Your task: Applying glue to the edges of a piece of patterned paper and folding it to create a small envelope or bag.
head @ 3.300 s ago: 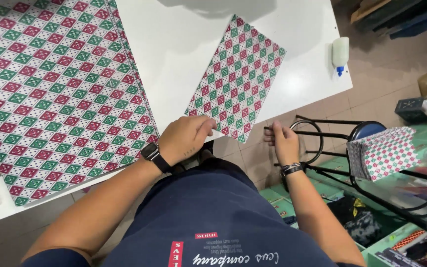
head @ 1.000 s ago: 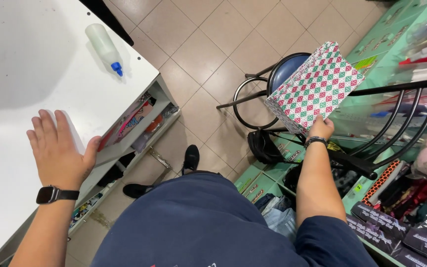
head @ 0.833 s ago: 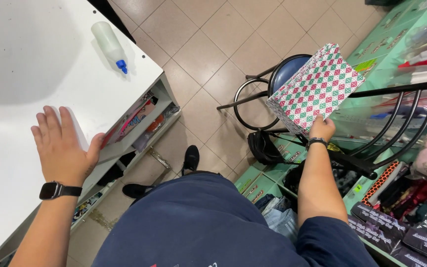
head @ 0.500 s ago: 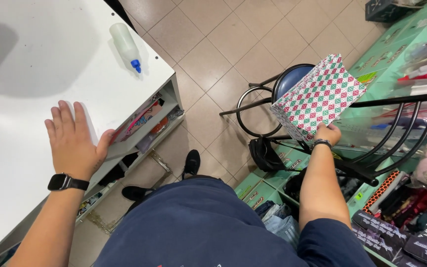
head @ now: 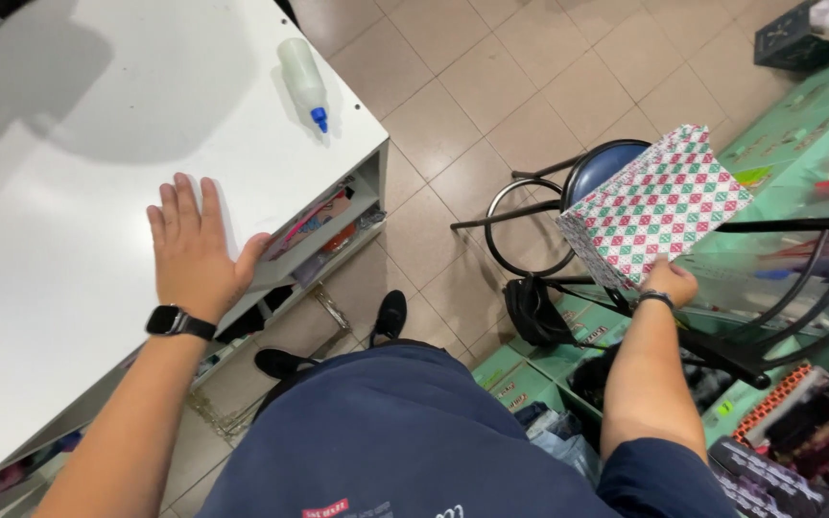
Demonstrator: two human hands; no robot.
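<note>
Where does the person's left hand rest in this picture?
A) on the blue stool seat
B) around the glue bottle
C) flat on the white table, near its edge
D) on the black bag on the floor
C: the left hand lies palm down on the white table, apart from the glue bottle.

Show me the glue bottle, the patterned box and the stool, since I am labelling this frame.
glue bottle (head: 303, 77), head view, middle of its clear body.
patterned box (head: 659, 206), head view, centre of its checked top face.
stool (head: 595, 168), head view, visible blue seat.

beige tiled floor (head: 491, 86) | white table (head: 69, 115) | blue stool (head: 597, 173)
</note>
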